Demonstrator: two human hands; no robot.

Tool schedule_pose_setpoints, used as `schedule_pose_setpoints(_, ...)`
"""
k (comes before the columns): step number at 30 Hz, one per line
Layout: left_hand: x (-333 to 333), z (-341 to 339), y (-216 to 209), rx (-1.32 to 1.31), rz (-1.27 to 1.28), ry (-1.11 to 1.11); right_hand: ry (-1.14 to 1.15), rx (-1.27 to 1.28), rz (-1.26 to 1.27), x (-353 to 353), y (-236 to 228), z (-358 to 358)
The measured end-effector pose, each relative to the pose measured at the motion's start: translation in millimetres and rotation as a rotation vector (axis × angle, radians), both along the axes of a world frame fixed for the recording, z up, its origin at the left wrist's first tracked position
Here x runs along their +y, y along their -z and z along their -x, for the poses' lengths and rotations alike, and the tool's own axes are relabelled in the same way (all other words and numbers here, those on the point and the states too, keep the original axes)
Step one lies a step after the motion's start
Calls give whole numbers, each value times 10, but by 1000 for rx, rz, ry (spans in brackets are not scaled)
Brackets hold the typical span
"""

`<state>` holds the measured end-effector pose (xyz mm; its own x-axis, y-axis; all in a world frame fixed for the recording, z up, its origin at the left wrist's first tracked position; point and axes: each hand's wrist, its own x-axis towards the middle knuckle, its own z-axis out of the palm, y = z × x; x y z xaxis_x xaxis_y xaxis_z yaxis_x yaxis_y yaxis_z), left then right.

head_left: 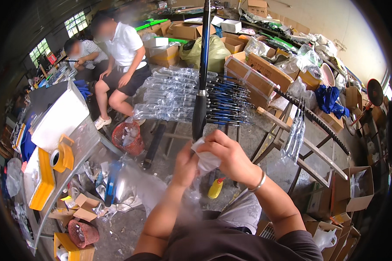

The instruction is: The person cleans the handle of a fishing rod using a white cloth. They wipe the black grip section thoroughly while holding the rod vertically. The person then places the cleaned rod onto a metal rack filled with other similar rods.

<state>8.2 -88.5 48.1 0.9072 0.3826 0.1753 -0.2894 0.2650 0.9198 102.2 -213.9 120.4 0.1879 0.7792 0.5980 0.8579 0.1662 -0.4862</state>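
A black fishing rod [200,104] with a blue stripe stands upright in front of me, running out past the top edge. Round its thick lower grip, my left hand [186,166] is closed, though some of its fingers are hidden. My right hand [233,156], with a bangle at the wrist, pinches a crumpled white wipe or thin sheet [208,162] against the grip's lower end. The rod's very bottom is hidden by the hands and the white piece.
Behind the rod lie many plastic-sleeved rods [170,95] on a rack. A yellow bottle [216,188] stands below my hands. Left are a table with tape rolls [62,156] and a red basket [128,138]; two people sit beyond. Wooden trestle [309,150] and cartons [355,189] at right.
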Motion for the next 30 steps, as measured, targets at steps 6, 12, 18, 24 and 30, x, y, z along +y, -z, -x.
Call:
schedule_pose_setpoints(6,16,41,-36,6,165,208,407,344,-315,-197,-180,-451)
schedule_pose_setpoints(12,-89,28,24,13,337,412,221,320,-455,121,-333,-395)
schedule_pose_setpoints(18,-44,47,72,11,239,375,226,153,-310,60,-80,-256)
schedule_pose_setpoints(24,30,-29,8,-13,11,43,106,150,-172,-182,4,-250)
schedule_pose_setpoints(30,-63,-36,-22,69,-304,-158,351,77,-359,-110,-396,-373)
